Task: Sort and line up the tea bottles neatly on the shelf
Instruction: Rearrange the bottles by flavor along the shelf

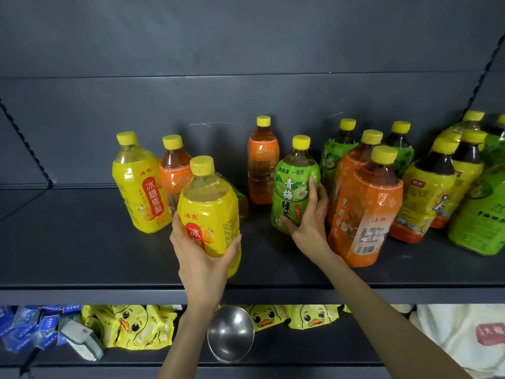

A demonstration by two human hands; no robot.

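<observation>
My left hand (202, 258) grips a yellow-labelled tea bottle (210, 203) near the front of the dark shelf (82, 242). My right hand (308, 220) grips a green-labelled tea bottle (293, 184) at the shelf's middle. Behind the left one stand another yellow bottle (139, 184) and an orange-labelled bottle (175, 170). A lone orange bottle (263, 165) stands at the back centre. To the right, two orange bottles (363, 209) stand close to my right wrist, with green ones (336, 151) behind them.
A crowded group of yellow and green bottles (451, 187) fills the shelf's right end. The shelf below holds blue packets (30, 329), yellow duck-print packs (136, 326), a steel bowl (231, 333) and white packages (461, 335).
</observation>
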